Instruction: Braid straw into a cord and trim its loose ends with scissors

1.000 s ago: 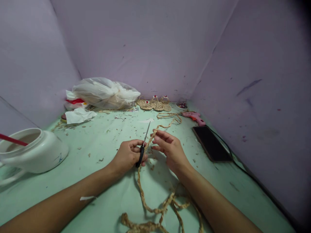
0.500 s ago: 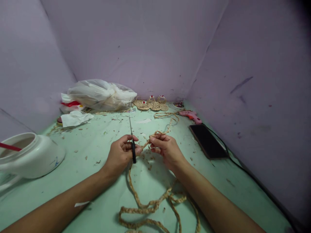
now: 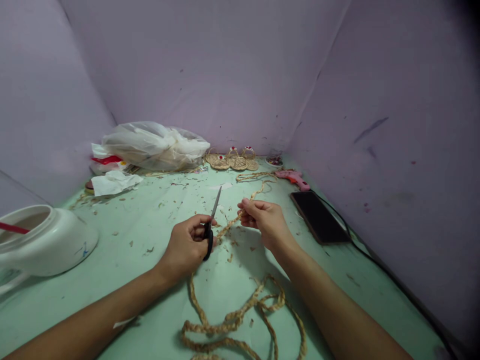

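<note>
A braided straw-coloured cord [image 3: 228, 227] stretches between both hands over the middle of the table. My left hand [image 3: 191, 242] is closed on the cord and also carries black-handled scissors [image 3: 214, 212], whose blades point up and away. Pinched in my right hand [image 3: 262, 217] is the same cord, with its thin end running beyond the fingers towards the back. The rest of the cord [image 3: 225, 327] lies in loose loops on the green table near the front edge of the view.
At the left stands a white pot [image 3: 71, 242] with a red stick. A plastic bag [image 3: 153, 145], white cloth [image 3: 114, 183] and woven pieces [image 3: 236, 162] lie at the back. A pink glue gun [image 3: 294, 178] and a phone [image 3: 318, 217] with a cable lie right.
The hands have moved slightly apart, with a longer stretch of cord showing between them. The scissors have tilted to the right, and the loops on the table have shifted.
</note>
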`<move>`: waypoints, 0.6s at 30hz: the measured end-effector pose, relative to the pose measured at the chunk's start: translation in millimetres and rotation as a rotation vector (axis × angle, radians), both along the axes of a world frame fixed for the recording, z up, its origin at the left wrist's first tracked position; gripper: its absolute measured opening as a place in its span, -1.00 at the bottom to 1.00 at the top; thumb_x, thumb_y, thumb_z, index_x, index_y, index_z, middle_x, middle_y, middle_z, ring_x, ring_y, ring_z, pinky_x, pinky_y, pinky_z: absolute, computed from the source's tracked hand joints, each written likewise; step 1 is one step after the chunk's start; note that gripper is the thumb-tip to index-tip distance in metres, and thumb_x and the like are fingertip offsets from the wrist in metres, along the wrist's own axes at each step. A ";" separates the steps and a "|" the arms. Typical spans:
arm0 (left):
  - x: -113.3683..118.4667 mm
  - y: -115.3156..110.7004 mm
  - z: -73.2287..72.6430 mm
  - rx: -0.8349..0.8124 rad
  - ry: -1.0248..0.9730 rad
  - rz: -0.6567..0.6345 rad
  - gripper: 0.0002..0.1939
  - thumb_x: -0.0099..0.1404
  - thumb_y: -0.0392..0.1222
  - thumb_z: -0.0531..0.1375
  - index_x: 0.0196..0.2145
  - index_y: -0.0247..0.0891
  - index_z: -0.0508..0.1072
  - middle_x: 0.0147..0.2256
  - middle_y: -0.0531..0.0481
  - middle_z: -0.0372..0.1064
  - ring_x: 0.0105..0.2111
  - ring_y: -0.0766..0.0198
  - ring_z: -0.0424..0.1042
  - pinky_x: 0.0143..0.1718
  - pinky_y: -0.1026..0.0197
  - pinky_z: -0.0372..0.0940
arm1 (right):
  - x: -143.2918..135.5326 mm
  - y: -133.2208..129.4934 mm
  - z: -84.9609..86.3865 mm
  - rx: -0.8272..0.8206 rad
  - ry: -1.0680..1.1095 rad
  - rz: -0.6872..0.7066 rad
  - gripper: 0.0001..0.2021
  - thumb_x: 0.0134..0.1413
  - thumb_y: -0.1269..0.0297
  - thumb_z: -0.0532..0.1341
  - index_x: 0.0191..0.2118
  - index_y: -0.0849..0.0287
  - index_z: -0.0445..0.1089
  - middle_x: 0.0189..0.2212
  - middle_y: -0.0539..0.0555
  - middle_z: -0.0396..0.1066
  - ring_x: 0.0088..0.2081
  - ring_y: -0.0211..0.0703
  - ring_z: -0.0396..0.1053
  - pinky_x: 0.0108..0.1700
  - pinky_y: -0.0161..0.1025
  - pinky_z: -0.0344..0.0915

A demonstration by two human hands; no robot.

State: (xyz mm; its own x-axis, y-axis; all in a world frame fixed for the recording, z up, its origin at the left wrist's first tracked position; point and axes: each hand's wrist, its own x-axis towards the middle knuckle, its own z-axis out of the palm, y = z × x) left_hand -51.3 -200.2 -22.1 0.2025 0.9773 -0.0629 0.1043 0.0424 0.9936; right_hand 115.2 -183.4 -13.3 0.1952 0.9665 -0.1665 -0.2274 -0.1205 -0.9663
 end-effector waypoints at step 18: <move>6.2 -1.7 -5.2 -0.253 -0.182 -0.070 -0.59 -0.16 -0.23 0.29 -0.32 -0.29 0.24 -0.63 0.11 0.32 -0.64 0.36 0.32 -0.60 0.33 0.22 | -7.6 -9.1 3.5 -0.131 0.175 0.227 -0.84 -0.35 0.40 0.33 -0.48 0.29 0.43 -0.60 0.01 0.40 -0.65 -0.42 0.24 -0.51 -0.38 0.31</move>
